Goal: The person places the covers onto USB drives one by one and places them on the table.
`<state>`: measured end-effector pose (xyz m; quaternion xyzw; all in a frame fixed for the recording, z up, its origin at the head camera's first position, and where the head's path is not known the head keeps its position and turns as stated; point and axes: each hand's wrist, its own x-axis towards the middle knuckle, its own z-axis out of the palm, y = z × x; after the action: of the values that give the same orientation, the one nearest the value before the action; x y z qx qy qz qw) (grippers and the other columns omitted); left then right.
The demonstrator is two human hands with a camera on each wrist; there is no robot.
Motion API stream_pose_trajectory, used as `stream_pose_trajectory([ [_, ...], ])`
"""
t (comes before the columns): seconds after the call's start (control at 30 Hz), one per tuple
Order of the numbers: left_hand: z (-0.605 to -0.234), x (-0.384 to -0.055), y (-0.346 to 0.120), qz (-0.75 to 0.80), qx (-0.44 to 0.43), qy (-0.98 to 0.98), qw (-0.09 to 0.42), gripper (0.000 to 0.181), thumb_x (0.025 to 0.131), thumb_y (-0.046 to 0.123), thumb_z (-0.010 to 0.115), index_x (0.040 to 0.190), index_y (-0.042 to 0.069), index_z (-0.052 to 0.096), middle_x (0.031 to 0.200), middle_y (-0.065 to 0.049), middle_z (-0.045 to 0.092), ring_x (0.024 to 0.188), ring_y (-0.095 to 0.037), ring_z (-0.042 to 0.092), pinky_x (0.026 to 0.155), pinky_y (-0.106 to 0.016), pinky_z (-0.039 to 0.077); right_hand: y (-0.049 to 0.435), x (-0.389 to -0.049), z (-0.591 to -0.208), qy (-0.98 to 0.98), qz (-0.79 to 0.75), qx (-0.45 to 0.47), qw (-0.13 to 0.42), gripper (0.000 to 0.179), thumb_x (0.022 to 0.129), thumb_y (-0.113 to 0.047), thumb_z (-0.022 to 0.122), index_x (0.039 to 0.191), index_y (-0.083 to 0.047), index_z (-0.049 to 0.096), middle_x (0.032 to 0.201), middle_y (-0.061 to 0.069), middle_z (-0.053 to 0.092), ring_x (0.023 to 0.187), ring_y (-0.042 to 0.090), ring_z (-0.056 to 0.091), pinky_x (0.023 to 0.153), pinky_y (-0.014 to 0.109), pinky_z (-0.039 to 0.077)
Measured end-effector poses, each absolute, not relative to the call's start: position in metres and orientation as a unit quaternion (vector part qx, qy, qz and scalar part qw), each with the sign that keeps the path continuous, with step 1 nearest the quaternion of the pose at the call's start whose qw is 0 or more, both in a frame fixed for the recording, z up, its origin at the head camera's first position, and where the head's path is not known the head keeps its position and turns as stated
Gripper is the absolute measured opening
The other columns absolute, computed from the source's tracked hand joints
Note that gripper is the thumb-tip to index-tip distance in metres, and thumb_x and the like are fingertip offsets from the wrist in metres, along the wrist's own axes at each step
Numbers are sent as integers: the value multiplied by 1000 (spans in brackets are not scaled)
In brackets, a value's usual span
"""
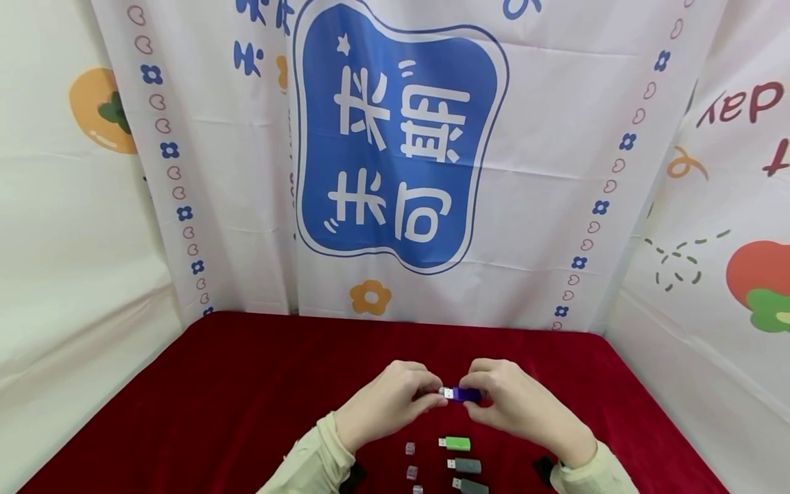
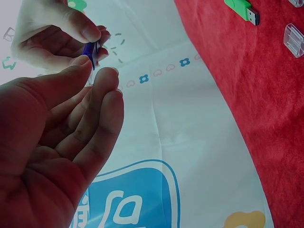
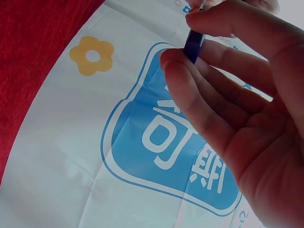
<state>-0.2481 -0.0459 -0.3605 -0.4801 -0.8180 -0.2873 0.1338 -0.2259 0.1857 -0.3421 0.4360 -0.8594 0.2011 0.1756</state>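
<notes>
My right hand (image 1: pixel 515 400) pinches a purple USB flash drive (image 1: pixel 467 395) between thumb and fingers, held over the red cloth. Its metal plug points left, toward my left hand (image 1: pixel 395 398). The left thumb and fingertips pinch a small clear cap (image 1: pixel 441 390) right at the plug end; the fingers hide most of it. In the left wrist view the two hands nearly meet at the purple drive (image 2: pixel 89 49). From the right wrist, the purple body (image 3: pixel 193 46) shows between thumb and fingertips, while the plug end is mostly hidden.
Below the hands lie a green flash drive (image 1: pixel 458 443) and two grey ones (image 1: pixel 467 466), plugs to the left. Left of them sit three clear caps (image 1: pixel 411 473) in a column. The red cloth (image 1: pixel 247 384) covers the table, with printed white curtains (image 1: pixel 543 206) around it.
</notes>
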Motion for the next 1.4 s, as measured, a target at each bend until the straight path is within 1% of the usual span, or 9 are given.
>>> stream_pose_trajectory([
  [0.37,-363,-249,-45,-278,-474,-826,127,8,89,16,74,91,9,76,76,11,62,64,3,49,59,-8,43,182,-228,-346,-850,188,453,193,17,74,1,79,89,-7,76,79,-7,57,65,0,51,58,10,43],
  [0.5,-363,-249,-44,-278,-480,-822,126,7,90,15,73,86,10,75,70,13,56,60,4,47,56,-8,42,179,-227,-348,-848,182,457,196,17,74,2,78,89,-7,76,78,-7,56,63,1,50,57,9,42],
  [0.67,-365,-249,-44,-276,-495,-813,130,16,92,15,71,76,12,67,64,13,46,57,5,44,54,-7,41,178,-227,-350,-839,192,467,203,18,74,3,79,89,-7,76,77,-7,56,60,3,50,54,7,39],
  [0.93,-367,-249,-45,-269,-507,-810,123,16,92,13,70,77,13,66,64,13,45,57,7,44,53,-7,40,178,-228,-352,-829,216,479,190,19,74,4,78,90,-7,77,77,-7,56,60,0,48,53,7,39],
  [1.07,-365,-249,-46,-273,-498,-817,103,11,92,14,71,80,12,70,63,13,48,57,6,45,53,-9,42,178,-229,-353,-832,219,476,183,19,75,3,78,90,-8,77,78,-7,57,60,1,49,53,8,41],
  [1.13,-364,-250,-48,-275,-482,-827,87,7,90,17,73,86,11,73,67,14,55,59,5,49,55,-10,44,177,-230,-354,-838,223,469,169,17,76,2,78,89,-9,77,78,-8,57,61,1,50,54,10,42],
  [1.17,-363,-250,-49,-275,-470,-835,78,9,89,18,75,90,9,75,69,13,58,60,5,51,57,-10,45,176,-231,-355,-843,225,463,158,16,76,1,79,89,-10,76,78,-9,57,61,2,50,55,11,43],
  [1.3,-360,-253,-57,-267,-421,-865,51,32,83,25,82,105,4,73,79,8,66,66,2,57,63,-13,48,173,-239,-363,-868,224,431,109,11,79,-3,79,86,-10,75,76,-9,56,62,3,51,57,14,47],
  [1.4,-358,-255,-62,-268,-403,-874,44,33,82,23,82,106,2,71,78,7,65,67,1,58,63,-15,49,172,-249,-376,-886,205,407,86,9,79,-4,78,82,-10,73,75,-9,55,62,2,49,57,15,47],
])
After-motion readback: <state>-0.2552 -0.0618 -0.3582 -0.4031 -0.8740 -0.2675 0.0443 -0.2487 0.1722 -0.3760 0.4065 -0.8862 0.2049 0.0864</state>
